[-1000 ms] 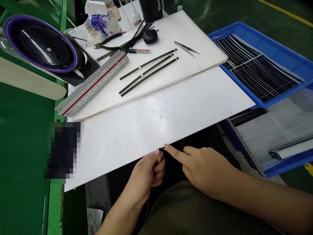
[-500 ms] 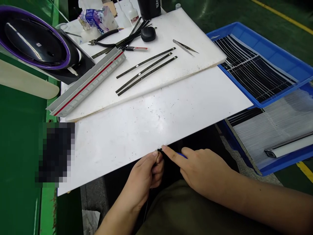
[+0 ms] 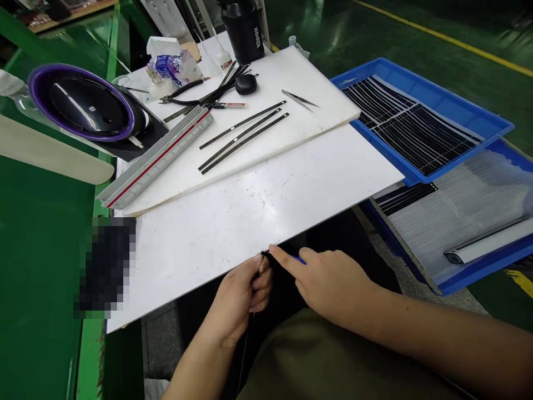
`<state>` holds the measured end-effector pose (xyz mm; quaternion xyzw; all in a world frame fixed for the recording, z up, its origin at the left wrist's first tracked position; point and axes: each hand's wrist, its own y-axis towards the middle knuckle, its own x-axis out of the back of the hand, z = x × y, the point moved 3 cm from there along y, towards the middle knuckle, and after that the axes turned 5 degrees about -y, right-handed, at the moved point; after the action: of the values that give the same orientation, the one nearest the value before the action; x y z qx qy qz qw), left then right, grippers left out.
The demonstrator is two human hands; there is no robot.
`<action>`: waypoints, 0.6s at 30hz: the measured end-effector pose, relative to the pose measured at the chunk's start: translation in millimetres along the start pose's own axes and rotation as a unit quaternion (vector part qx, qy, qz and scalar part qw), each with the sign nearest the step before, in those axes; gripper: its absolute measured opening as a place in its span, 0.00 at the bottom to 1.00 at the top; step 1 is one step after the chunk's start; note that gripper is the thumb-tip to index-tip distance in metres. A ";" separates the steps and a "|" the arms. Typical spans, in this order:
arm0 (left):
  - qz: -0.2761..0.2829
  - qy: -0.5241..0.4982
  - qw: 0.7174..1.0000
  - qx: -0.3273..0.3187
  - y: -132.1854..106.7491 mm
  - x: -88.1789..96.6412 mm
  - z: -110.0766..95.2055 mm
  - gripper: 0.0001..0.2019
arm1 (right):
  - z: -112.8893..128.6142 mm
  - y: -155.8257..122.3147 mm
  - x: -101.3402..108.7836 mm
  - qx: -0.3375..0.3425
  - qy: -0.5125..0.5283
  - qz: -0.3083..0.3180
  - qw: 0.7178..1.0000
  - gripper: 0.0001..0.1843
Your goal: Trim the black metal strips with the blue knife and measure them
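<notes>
At the near edge of the white board, my left hand (image 3: 241,291) is closed in a pinch on a thin black strip (image 3: 265,253); only its tip shows, and the rest is hidden by my fingers. My right hand (image 3: 333,280) is wrapped round a slim blue-handled tool (image 3: 300,260), index finger stretched along it towards the strip. The tool's working end is too small to make out. Both hands nearly meet there. Three dark strips (image 3: 244,136) lie apart from the hands, on the thick white slab (image 3: 316,125).
A grey scale ruler (image 3: 158,158) with a red line lies left. Tweezers (image 3: 300,100), cutting pliers (image 3: 181,97), a round black case (image 3: 245,84) and a black bottle (image 3: 244,33) are farther back. A blue tray (image 3: 495,125) of dark strips stands right. Small dark specks dot the lower white board (image 3: 187,239).
The camera view has shifted, bringing more of the background into sight. Both hands keep nearly the same pose at the board's edge, still close together.
</notes>
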<state>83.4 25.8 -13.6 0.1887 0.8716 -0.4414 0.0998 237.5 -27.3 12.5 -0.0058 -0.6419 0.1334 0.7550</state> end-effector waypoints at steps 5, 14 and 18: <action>0.005 0.000 1.000 -0.013 -0.4 0.8 0.1 0.14 | -1.1 -0.8 2.9 0.002 0.045 0.017 0.999 0.35; 0.001 0.001 1.000 -0.006 0.9 -1.2 0.3 0.15 | 1.8 -0.6 7.5 0.007 0.036 0.043 0.998 0.33; -0.004 0.002 1.000 0.001 -0.2 1.2 -0.1 0.16 | 2.6 1.6 5.3 0.008 0.018 0.054 0.998 0.35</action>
<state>82.3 26.1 -13.8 0.1861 0.8718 -0.4427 0.0963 235.4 -25.0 17.8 -0.0370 -0.6256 0.1792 0.7584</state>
